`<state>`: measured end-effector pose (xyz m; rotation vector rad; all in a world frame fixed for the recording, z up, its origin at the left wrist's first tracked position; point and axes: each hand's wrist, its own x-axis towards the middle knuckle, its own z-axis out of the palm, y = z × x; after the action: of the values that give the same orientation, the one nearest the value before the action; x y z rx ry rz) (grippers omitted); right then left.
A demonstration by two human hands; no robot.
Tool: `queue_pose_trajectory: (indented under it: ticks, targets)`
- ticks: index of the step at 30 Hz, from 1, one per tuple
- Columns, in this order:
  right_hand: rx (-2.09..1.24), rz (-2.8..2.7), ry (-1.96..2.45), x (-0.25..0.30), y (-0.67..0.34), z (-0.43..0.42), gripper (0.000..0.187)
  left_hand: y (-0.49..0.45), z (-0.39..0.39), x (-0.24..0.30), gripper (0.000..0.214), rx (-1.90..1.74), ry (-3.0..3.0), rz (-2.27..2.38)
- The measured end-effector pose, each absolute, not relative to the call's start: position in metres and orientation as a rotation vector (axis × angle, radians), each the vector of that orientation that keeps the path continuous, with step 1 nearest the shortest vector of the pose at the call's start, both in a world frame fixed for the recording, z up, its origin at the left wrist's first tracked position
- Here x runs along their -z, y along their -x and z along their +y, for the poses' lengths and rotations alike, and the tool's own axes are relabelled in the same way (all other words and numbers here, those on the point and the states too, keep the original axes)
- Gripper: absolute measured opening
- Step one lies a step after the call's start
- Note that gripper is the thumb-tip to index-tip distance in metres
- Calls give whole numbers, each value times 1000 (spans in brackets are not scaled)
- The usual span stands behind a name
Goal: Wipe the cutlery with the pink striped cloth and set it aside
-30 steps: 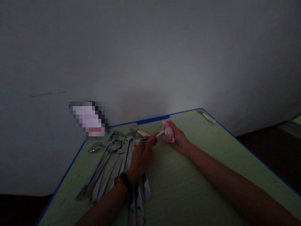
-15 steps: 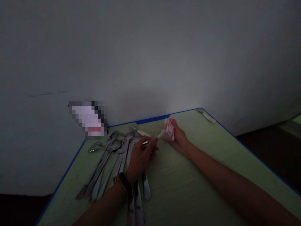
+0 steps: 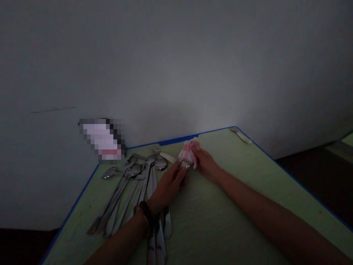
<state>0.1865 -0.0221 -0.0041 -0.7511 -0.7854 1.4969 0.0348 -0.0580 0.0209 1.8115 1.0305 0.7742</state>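
Note:
My left hand is closed around a white-handled piece of cutlery, whose shiny metal part shows just past the fingertips. Its kind is hard to make out, as fingers and cloth cover most of it. My right hand pinches a crumpled pink-and-white cloth against that metal part. Just behind my left hand lies a fork with a white handle. Several metal spoons and other long-handled cutlery lie in a loose pile left of and beneath my left forearm.
The green table has a blue edge and stands against a grey wall. Another white-handled fork lies at the far right corner. A blurred-out phone-like object leans on the wall at the far left corner.
The cloth and my right hand have shifted left towards my left hand. The pale handle that showed between the hands is now hidden, and metal shows at the cloth instead.

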Motion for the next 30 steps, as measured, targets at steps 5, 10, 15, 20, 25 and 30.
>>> queue_pose_trajectory:
  ticks: [5, 10, 15, 20, 25, 30]
  targets:
    - [-1514, -627, 688, 6, -191, -13, 36, -35, -58, -22, 30, -720, -1872, 995]
    - [-1565, -743, 663, -1, -192, -22, 33, -34, -56, -23, 31, -749, -1840, 1030]
    - [-1623, -878, 656, -2, -192, -28, 34, -35, -56, -24, 28, -775, -1800, 1041]
    - [-1651, -947, 673, -1, -193, -28, 35, -35, -57, -24, 30, -768, -1807, 1053]
    - [-1668, -940, 726, -2, -194, -28, 35, -35, -57, -24, 31, -731, -1796, 1060]
    - [-1715, -896, 723, -1, -193, -27, 31, -35, -56, -25, 34, -737, -1846, 1142]
